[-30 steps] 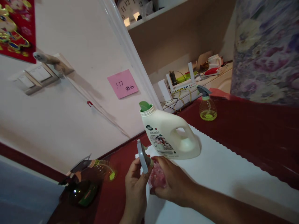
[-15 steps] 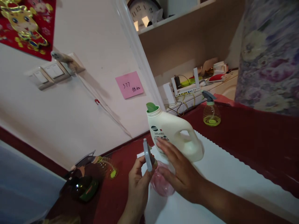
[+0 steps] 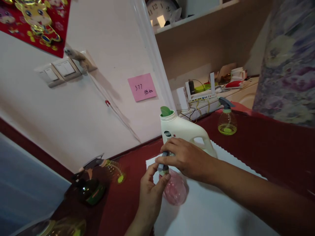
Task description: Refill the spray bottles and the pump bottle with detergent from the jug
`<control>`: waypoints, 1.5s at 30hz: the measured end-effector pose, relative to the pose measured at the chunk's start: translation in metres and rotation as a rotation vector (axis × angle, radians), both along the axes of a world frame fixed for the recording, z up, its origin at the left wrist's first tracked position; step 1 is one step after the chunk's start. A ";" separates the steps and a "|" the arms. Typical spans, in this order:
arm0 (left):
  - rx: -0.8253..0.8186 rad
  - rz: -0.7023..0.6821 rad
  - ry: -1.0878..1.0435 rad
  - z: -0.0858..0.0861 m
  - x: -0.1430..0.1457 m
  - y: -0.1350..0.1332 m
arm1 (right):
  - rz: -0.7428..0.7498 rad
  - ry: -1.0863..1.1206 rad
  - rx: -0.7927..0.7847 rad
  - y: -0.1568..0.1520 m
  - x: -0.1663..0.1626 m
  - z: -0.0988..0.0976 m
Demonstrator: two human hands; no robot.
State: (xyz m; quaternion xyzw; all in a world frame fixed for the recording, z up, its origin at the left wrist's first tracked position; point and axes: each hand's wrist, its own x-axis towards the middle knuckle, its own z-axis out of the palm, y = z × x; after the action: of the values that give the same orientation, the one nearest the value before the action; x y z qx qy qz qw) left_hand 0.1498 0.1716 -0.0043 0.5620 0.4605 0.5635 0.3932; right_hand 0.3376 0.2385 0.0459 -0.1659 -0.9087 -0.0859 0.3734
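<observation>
A pink spray bottle point(image 3: 175, 189) with a grey trigger head stands tilted on the white sheet point(image 3: 209, 209). My left hand point(image 3: 153, 188) pinches the bottle's neck just below the head, thumb and fingers on either side. From above, my right hand point(image 3: 183, 157) grips the grey spray head, its fingers wrapped over the top and hiding much of it. Right behind my right hand is a cream detergent jug point(image 3: 183, 128) with an uncapped neck and a green spout. My right hand covers part of the jug's label.
A spray bottle with yellow liquid point(image 3: 227, 124) stands at the right on the dark red table point(image 3: 261, 141). More spray bottles, one of them dark point(image 3: 91, 191), are on the left. A white router point(image 3: 200, 95) sits behind. A pink note point(image 3: 142, 87) is on the wall.
My right hand has moved from the pink bottle's side up onto its spray head and closed there. The spray head has turned. My left hand stays at the neck.
</observation>
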 end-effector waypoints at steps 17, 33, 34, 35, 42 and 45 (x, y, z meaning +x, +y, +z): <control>-0.066 -0.004 -0.164 -0.004 0.018 -0.006 | -0.040 -0.400 -0.186 -0.019 -0.010 0.054; -0.054 0.138 -0.200 0.007 0.019 0.001 | -0.092 -0.359 -0.214 -0.021 -0.012 0.049; -0.062 0.144 -0.188 0.009 0.020 0.002 | -0.094 -0.353 -0.212 -0.021 -0.012 0.048; -0.067 0.145 -0.172 0.010 0.020 0.002 | -0.094 -0.350 -0.211 -0.021 -0.012 0.048; 0.008 0.086 -0.030 0.006 0.016 -0.004 | -0.087 -0.362 -0.225 -0.023 -0.012 0.049; 0.037 0.091 -0.010 0.002 0.016 -0.005 | -0.095 -0.367 -0.225 -0.023 -0.012 0.049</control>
State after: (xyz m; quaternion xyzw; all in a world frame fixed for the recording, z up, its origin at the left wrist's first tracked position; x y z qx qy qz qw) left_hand 0.1656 0.1662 -0.0018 0.5448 0.4732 0.5920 0.3588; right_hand 0.3257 0.2156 0.0953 -0.2309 -0.9564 -0.0304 0.1763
